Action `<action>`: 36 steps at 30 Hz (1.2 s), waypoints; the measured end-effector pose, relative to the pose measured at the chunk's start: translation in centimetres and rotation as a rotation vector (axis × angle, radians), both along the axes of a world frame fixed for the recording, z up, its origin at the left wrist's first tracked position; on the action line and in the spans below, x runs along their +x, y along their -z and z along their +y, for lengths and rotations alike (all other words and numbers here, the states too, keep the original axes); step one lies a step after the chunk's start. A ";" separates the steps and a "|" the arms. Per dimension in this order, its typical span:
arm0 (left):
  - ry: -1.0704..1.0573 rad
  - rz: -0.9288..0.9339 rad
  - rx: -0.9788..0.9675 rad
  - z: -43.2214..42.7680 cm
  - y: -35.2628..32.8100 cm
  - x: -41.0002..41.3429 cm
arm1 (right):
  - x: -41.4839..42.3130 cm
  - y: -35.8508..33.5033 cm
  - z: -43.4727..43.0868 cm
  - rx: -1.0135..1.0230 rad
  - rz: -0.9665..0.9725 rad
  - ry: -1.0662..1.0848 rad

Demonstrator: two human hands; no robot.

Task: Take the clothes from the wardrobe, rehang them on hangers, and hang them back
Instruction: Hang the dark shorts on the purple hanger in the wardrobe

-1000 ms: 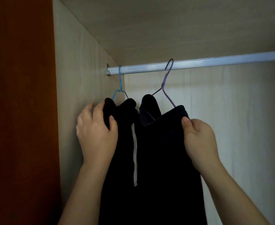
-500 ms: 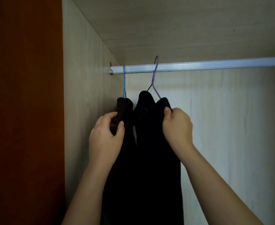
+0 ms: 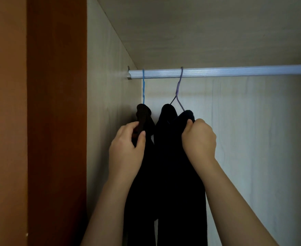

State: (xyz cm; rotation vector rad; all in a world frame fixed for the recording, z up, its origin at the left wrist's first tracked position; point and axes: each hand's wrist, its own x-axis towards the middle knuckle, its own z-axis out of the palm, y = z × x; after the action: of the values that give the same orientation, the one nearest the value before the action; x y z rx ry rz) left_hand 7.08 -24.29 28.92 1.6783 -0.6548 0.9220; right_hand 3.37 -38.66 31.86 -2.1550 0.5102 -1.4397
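Two dark garments hang from a silver rail inside the wardrobe. The left garment hangs on a blue wire hanger close to the side wall. The right garment hangs on a purple wire hanger. My left hand pinches the upper edge of the left garment. My right hand grips the right shoulder of the right garment. Both hooks sit over the rail.
The wardrobe's pale side wall stands just left of the blue hanger. An orange-brown door panel fills the left of the view. The rail runs bare to the right of the purple hanger, with the pale back wall behind.
Both garments have turned edge-on and drawn closer together. My hands moved inward with them, and the view shifted right and down.
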 end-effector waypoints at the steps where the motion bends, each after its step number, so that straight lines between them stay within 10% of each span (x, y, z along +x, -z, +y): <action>1: 0.001 -0.003 0.003 -0.1 0.0 0.0 | -0.1 -0.1 0.1 0.008 0.000 0.002; 17: -0.011 0.025 -0.109 -1.6 2.3 -0.8 | -3.5 5.4 1.7 0.071 0.065 -0.289; 36: 0.096 0.502 0.116 2.0 22.7 -9.9 | -12.3 26.2 1.7 0.264 0.339 -0.535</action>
State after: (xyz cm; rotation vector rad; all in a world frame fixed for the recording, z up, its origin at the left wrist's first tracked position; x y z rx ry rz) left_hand -2.82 -22.33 6.20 1.8688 -0.4456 0.3719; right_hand -8.93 -36.94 5.68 -2.1071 0.1941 -0.6863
